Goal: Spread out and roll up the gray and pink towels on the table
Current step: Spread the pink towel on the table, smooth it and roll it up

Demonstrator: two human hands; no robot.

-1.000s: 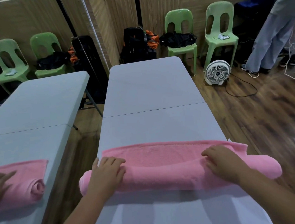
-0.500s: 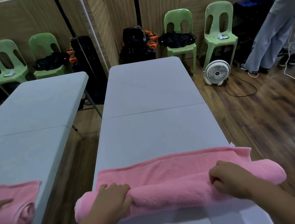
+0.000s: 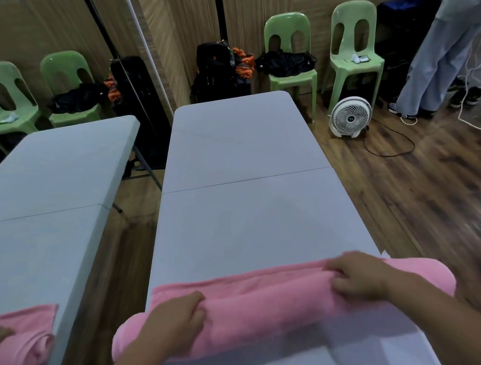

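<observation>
Pink towel (image 3: pixel 273 307), one only on this table, lies almost wholly rolled across the near end of the gray table (image 3: pixel 250 210), its two ends jutting past both table edges and a narrow flat strip left along its far side; no gray towel is in view. At far left a mirror (image 3: pixel 52 169) repeats the scene, with a second table, a pink roll and two green chairs in it. The left hand (image 3: pixel 173 325) sits on the roll near its left end, fingers curled down over the top and pressing into the cloth. The right hand (image 3: pixel 358 279) rests on the roll near its right end, fingers bent over the front of the roll, gripping the terry. Beyond the table's far end stand a black bag (image 3: pixel 218 70) with orange parts, then two green chairs (image 3: pixel 288 47), one bearing a dark bag and the other small items. A white fan (image 3: pixel 350 116) stands on the wood floor with its cord trailing, and a person's legs (image 3: pixel 437 57) appear at far right.
</observation>
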